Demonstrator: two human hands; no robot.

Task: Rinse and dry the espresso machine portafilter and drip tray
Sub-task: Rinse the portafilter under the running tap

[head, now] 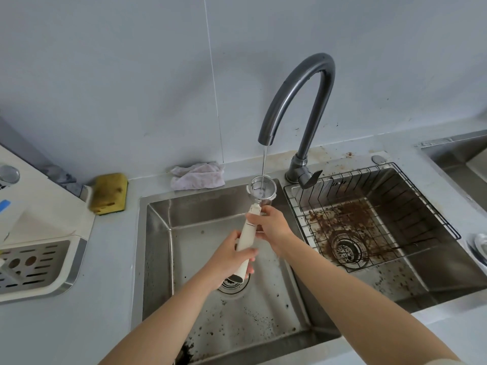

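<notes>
Both forearms come in from the bottom edge, over the left basin of the sink (pixel 158 248), whose floor is flecked with dark specks. Its drain is mostly hidden behind the left hand (pixel 228 259), which grips the lower end of the cream handle of the portafilter (pixel 249 234) with fingers wrapped round it. Just above, the right hand (pixel 272 227) pinches the handle near its neck; its fingertips are tucked out of sight behind it. The metal head is held up over the basin's far edge, open side up, under a thin stream of water (pixel 264 160) from the faucet (pixel 297 101). At the left the drip tray (pixel 39 264) sits in the machine's base, cut off by the frame edge. By the wall lie a sponge (pixel 109 193) and a crumpled cloth (pixel 197 176).
</notes>
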